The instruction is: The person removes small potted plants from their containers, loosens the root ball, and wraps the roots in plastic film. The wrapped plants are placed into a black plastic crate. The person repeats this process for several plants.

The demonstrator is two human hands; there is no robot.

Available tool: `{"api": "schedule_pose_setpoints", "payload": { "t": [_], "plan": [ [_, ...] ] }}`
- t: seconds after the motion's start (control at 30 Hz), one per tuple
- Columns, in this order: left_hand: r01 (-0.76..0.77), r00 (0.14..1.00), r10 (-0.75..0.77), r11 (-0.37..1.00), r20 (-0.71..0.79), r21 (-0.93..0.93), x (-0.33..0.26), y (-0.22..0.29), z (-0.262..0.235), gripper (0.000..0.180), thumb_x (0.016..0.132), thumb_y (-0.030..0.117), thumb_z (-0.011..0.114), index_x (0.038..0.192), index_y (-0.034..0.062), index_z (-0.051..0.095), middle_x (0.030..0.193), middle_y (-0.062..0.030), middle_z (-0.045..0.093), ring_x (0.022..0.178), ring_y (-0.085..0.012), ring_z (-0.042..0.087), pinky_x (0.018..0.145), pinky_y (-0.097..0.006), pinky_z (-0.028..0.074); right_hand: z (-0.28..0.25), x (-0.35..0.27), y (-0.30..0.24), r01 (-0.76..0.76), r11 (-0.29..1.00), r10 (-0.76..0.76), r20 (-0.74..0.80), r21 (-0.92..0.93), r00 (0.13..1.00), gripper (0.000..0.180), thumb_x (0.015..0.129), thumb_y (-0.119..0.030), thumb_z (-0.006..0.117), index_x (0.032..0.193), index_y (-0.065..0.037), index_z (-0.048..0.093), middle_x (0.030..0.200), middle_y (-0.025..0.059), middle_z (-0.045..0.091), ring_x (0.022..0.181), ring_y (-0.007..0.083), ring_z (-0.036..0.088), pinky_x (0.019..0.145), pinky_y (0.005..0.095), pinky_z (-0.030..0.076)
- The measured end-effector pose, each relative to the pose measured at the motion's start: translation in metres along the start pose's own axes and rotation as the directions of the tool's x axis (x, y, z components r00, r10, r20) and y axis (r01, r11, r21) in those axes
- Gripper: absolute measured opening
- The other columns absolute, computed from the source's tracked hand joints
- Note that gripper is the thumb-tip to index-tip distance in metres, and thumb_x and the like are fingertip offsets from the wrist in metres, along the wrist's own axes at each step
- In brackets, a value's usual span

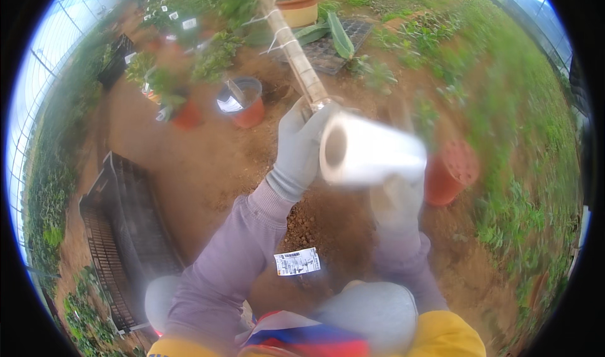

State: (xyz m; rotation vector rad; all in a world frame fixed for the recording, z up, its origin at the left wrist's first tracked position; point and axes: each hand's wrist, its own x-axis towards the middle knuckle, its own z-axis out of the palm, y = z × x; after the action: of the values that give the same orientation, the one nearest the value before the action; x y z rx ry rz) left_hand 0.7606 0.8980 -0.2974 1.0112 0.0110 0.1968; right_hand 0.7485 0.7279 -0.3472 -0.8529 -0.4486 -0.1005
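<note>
My left hand [297, 139], in a pale grey glove, is closed round the lower end of a plant stem [290, 48]. The stem slants up and away, bound with pale wrapping and tied with thin white strips. My right hand [398, 199], gloved too and blurred by motion, grips a roll of clear-white plastic film [381, 149] from below. The roll's open cardboard core faces my left hand, close to the stem's wrapped end. Below the hands, a white printed label [297, 262] lies by loose brown soil [305, 221].
A black plastic crate [135, 218] stands at the left. An upturned red-brown pot [450, 171] is right of my right hand. Farther off are a pot with a label [244, 102], potted plants [173, 95], a black tray with cactus pads [334, 45] and a yellow-brown pot [299, 9]. Weeds grow at right.
</note>
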Motion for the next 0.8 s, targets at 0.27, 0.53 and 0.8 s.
{"api": "schedule_pose_setpoints", "payload": {
  "t": [0.27, 0.53, 0.8],
  "plan": [
    [-0.069, 0.997, 0.069, 0.997, -0.031, 0.025, 0.002, 0.001, 0.003, 0.02, 0.097, 0.012, 0.058, 0.109, -0.0042, 0.063, 0.092, -0.0044, 0.065, 0.081, -0.009, 0.062, 0.072, -0.023, 0.052, -0.002, -0.033, -0.013, -0.308, 0.744, 0.445, 0.096, -0.593, 0.89, 0.049, 0.088, -0.009, 0.068, 0.134, 0.0, 0.053, 0.116, 0.0107, 0.066, 0.107, 0.0171, 0.063, 0.093, 0.032, 0.051],
    [-0.038, 0.989, 0.003, 0.973, 0.151, 0.229, -0.002, 0.036, 0.0, 0.027, 0.092, 0.013, 0.062, 0.113, -0.0037, 0.063, 0.099, -0.012, 0.069, 0.082, -0.0189, 0.069, 0.077, -0.029, 0.058, -0.082, 0.096, 0.16, -0.084, 0.831, 0.062, -0.058, -0.55, 0.996, 0.03, 0.087, -0.023, 0.066, 0.104, 0.001, 0.061, 0.091, 0.0142, 0.065, 0.083, 0.0283, 0.065, 0.075, 0.0416, 0.052],
    [-0.009, 0.986, -0.078, 0.854, 0.145, 0.521, -0.044, 0.126, -0.047, 0.04, 0.091, 0.025, 0.062, 0.119, -0.0043, 0.058, 0.102, -0.0164, 0.07, 0.089, -0.0252, 0.071, 0.082, -0.036, 0.058, -0.083, 0.069, 0.217, 0.342, -0.197, 0.255, 0.288, -0.919, 0.923, 0.031, 0.08, -0.031, 0.068, 0.097, -0.005, 0.068, 0.106, 0.0158, 0.058, 0.093, 0.0349, 0.06, 0.078, 0.046, 0.052]
  ]
}}
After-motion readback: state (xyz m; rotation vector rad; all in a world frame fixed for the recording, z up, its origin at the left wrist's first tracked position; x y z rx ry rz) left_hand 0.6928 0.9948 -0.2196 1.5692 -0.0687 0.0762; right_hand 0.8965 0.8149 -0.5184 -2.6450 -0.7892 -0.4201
